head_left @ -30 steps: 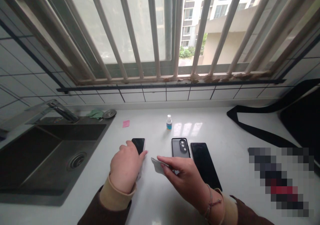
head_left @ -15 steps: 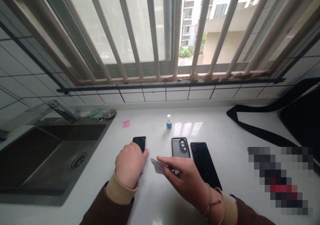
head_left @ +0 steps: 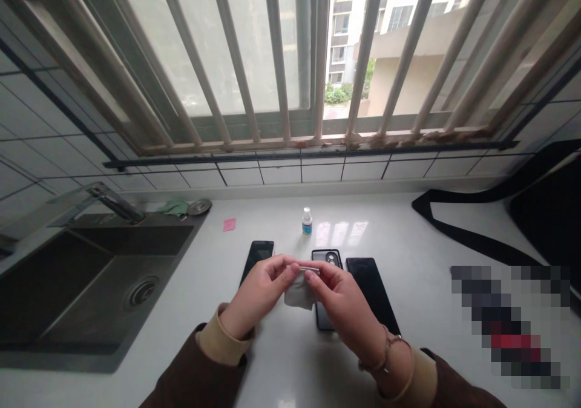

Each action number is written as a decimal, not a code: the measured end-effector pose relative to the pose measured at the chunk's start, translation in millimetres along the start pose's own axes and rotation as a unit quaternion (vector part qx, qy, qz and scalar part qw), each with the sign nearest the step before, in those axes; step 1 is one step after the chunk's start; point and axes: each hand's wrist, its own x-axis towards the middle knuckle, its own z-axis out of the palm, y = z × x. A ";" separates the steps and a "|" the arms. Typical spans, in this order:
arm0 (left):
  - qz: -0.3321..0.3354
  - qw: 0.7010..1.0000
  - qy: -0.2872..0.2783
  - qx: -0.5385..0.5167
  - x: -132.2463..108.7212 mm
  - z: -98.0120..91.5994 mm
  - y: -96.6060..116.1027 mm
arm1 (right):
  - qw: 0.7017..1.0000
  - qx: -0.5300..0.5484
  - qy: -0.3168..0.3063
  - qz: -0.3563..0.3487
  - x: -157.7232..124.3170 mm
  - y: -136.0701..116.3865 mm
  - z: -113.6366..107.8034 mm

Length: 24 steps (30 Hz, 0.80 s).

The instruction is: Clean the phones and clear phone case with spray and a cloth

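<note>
Between my two hands is a small grey cloth, hanging down with its upper edge folded over. My left hand pinches it at the left, and my right hand pinches it at the right. Behind my left hand lies a phone with a dark screen, its lower part hidden. A dark-rimmed phone case with a camera cutout sits partly under my right hand. Just right of it lies a larger black phone, screen up, its lower end behind my right wrist.
A small white bottle with a blue label stands on the white counter. Left of it lies a pink sticky note. A sink with a faucet is at the left; a black strap lies at the right.
My left hand has let go of the phone at the left, moved right and taken hold of the cloth. My right hand has raised the cloth slightly; the phone at the left is shifted a little.
</note>
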 end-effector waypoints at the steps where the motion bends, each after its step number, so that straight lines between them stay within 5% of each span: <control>1: -0.011 0.999 -0.010 -0.032 -0.4 3.3 -1.4 | 1.000 -0.017 0.002 -0.006 -0.6 -0.9 0.4; 10: -0.026 0.985 0.072 -0.152 2.6 10.9 -18.8 | 1.000 0.006 0.016 0.014 3.6 1.2 -0.5; 24: -0.018 0.993 0.072 -0.090 -0.3 9.7 -13.9 | 0.983 -0.168 0.069 -0.016 0.0 -8.6 -6.4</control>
